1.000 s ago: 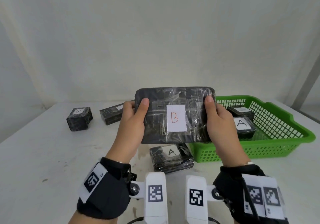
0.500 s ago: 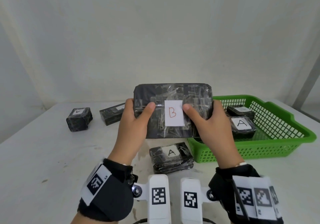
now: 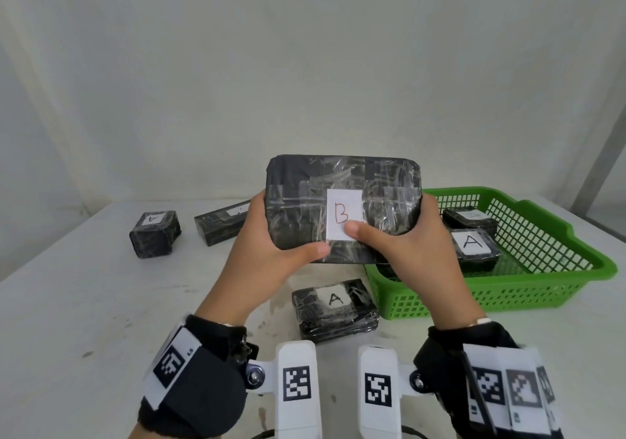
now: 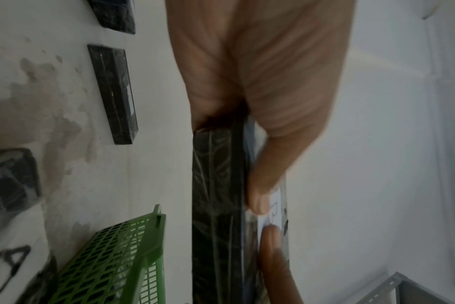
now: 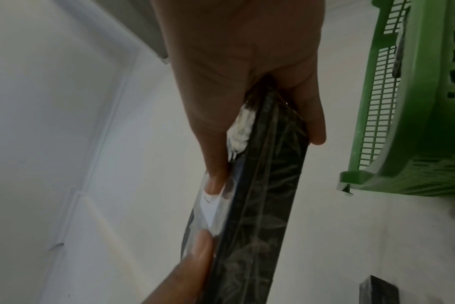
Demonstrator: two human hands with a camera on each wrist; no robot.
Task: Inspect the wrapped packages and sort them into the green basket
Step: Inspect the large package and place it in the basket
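We work over a white table [image 3: 67,303], and on its right side sits the green basket [image 3: 548,289], already holding at least two wrapped packages, the nearer one marked A [image 3: 474,245]. If we read the letters as the sorting rule, the main risk is that the package we hold goes in with the A parcels by habit, since the basket is just beside our right hand.

That package, the large black B package [image 3: 342,208], is raised off the table in front of us, upright with its label facing us. Our left hand [image 3: 271,252] grips its left edge with the thumb across the front; our right hand [image 3: 406,245] grips the right edge, thumb resting on the lower corner of the white label [image 3: 343,215]. The clear wrap looks slick and wrinkled, so a loosened grip during a turn could let it slide down onto the A package [image 3: 335,306] lying on the table directly below.

The right thumb hides part of the label, so we could misread it, though the red B seems plain enough.

Further left, a small cube package [image 3: 154,233] and a long flat package [image 3: 223,223] wait unsorted; reaching for them while still holding this one would invite a fumble.
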